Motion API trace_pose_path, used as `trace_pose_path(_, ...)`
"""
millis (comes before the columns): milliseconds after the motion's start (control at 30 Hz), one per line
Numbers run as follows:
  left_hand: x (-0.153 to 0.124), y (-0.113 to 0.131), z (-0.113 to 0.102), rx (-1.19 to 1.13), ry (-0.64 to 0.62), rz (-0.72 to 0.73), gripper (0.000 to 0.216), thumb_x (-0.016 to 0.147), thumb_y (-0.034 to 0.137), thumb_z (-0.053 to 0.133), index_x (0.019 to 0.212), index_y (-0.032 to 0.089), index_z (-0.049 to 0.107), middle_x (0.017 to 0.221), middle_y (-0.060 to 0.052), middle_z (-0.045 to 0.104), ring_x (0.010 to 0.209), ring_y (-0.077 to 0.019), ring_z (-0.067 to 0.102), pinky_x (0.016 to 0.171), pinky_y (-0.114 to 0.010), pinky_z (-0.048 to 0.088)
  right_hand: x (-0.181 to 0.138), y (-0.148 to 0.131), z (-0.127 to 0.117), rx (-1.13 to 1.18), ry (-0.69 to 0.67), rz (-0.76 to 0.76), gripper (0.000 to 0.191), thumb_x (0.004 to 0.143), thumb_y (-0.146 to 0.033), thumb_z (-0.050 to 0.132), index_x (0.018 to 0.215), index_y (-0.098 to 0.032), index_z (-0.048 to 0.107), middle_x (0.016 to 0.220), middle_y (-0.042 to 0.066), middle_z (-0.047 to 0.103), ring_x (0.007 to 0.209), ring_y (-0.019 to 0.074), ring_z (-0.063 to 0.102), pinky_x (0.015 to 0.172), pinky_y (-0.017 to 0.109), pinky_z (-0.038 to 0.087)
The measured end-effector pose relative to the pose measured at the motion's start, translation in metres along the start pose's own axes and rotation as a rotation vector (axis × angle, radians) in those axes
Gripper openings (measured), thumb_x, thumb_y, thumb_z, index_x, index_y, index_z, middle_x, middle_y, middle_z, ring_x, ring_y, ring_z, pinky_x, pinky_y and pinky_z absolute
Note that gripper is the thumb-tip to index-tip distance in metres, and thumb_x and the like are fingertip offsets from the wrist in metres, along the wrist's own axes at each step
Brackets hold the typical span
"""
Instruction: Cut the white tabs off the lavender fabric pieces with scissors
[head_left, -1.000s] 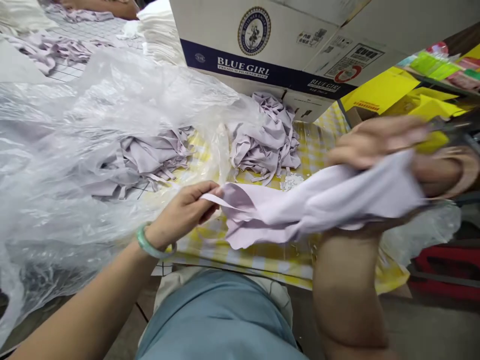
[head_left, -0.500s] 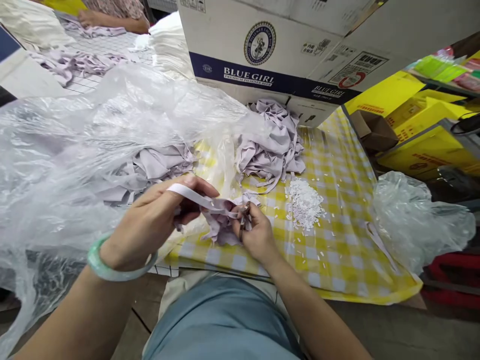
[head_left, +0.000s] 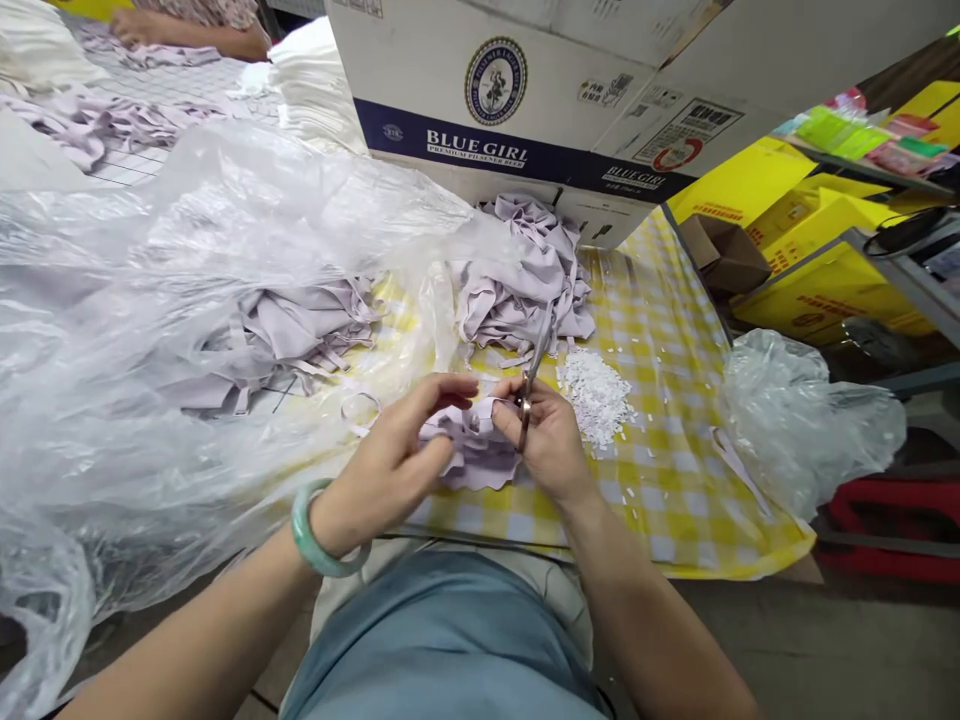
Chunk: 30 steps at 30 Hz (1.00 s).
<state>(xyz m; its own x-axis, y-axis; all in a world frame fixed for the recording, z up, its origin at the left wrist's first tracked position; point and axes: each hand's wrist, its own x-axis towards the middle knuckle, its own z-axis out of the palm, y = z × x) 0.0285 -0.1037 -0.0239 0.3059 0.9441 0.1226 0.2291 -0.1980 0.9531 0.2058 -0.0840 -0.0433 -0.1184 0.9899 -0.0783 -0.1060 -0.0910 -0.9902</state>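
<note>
My left hand, with a green bangle on the wrist, pinches a small lilac fabric piece over the yellow checked tablecloth. My right hand grips small scissors whose blades point up and away, and it also touches the same fabric piece. A white strap loop trails from the fabric to the left. A pile of small white clippings lies just right of my right hand.
A heap of lilac fabric sits behind my hands, another lies inside a large clear plastic bag at left. A Blue Girl cardboard box stands at the back. A crumpled plastic bag and yellow boxes are right. Another person's arm shows at top left.
Both hands came together low over the tablecloth. The fabric went from stretched out wide to bunched between the hands, and the scissors now point upward.
</note>
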Motion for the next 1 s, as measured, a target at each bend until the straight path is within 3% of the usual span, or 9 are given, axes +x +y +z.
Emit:
trace_pose_path(67,-0.001,-0.001,0.007,-0.139,0.199,-0.019,0.028,0.09,0.016,0.044,0.115,0.018,0.056,0.113,-0.007,0.062,0.106,-0.0199,0.062,0.091,-0.031,0.051,0.0,-0.004,-0.003,-0.056,0.017,0.012,0.019,0.07,-0.024,0.075,0.077,-0.019,0.058,0.062,-0.007,0.048,0.053,0.0072,0.04,0.051,0.02,0.033)
trace_pose_path(133,-0.001,-0.004,0.013,-0.13,0.254,-0.02,0.019,0.093,0.024,0.051,0.11,0.019,0.058,0.107,-0.006,0.061,0.102,-0.0194,0.061,0.09,-0.031,0.05,0.0,-0.007,-0.003,-0.101,0.013,0.004,0.02,0.07,-0.024,0.073,0.074,-0.019,0.054,0.062,-0.007,0.045,0.054,0.0074,0.038,0.052,0.02,0.033)
trace_pose_path(233,0.001,-0.012,0.024,-0.114,0.1,-0.06,0.02,0.088,0.027,0.062,0.106,0.019,0.058,0.103,-0.005,0.062,0.098,-0.0192,0.061,0.089,-0.032,0.049,0.002,-0.009,-0.001,-0.186,-0.03,-0.019,0.02,0.071,-0.024,0.072,0.071,-0.019,0.052,0.065,-0.006,0.046,0.059,0.0085,0.04,0.055,0.02,0.034)
trace_pose_path(300,0.005,-0.017,0.028,-0.243,0.033,-0.158,0.023,0.087,0.028,0.061,0.108,0.018,0.056,0.097,-0.005,0.063,0.088,-0.0175,0.061,0.081,-0.03,0.051,0.003,-0.011,0.0,-0.216,-0.071,-0.012,0.02,0.071,-0.023,0.072,0.071,-0.019,0.052,0.066,-0.006,0.046,0.062,0.009,0.041,0.058,0.02,0.036)
trace_pose_path(433,0.014,-0.022,0.016,-0.493,-0.065,-0.355,0.037,0.082,0.028,0.064,0.117,0.018,0.057,0.097,-0.004,0.063,0.074,-0.013,0.057,0.066,-0.025,0.047,0.006,-0.016,-0.007,-0.123,-0.258,0.106,0.022,0.07,-0.028,0.074,0.071,-0.018,0.054,0.066,-0.006,0.05,0.06,0.0088,0.044,0.057,0.02,0.036)
trace_pose_path(600,0.018,-0.018,-0.003,-0.498,-0.333,-0.454,0.017,0.08,0.03,0.062,0.085,0.014,0.066,0.068,0.001,0.053,0.058,-0.0097,0.043,0.052,-0.021,0.034,0.013,-0.026,-0.023,-0.117,-0.42,0.234,0.024,0.069,-0.033,0.076,0.076,-0.017,0.06,0.059,-0.006,0.05,0.052,0.0075,0.04,0.048,0.019,0.029)
trace_pose_path(767,0.02,-0.008,0.0,-0.352,-0.33,-0.321,0.025,0.085,0.039,0.065,0.094,0.016,0.065,0.084,-0.003,0.061,0.074,-0.0136,0.053,0.063,-0.023,0.043,0.017,-0.029,-0.024,-0.217,-0.448,0.158,0.019,0.072,-0.031,0.074,0.072,-0.017,0.061,0.061,-0.006,0.051,0.054,0.0071,0.041,0.049,0.019,0.031)
trace_pose_path(900,0.022,-0.007,0.004,-0.29,-0.389,-0.381,0.037,0.088,0.052,0.059,0.081,0.016,0.06,0.063,0.003,0.049,0.053,-0.0087,0.04,0.046,-0.02,0.031,0.023,-0.026,-0.028,-0.316,-0.431,0.155,0.019,0.072,-0.03,0.075,0.072,-0.017,0.06,0.063,-0.006,0.05,0.058,0.0084,0.043,0.051,0.019,0.034)
trace_pose_path(1000,0.021,-0.009,0.005,-0.351,-0.351,-0.447,0.04,0.087,0.054,0.059,0.077,0.015,0.061,0.061,0.004,0.044,0.05,-0.0072,0.033,0.045,-0.019,0.025,0.025,-0.017,-0.034,-0.233,-0.35,0.164,0.028,0.068,-0.034,0.08,0.081,-0.018,0.061,0.068,-0.005,0.054,0.062,0.0095,0.048,0.054,0.02,0.038)
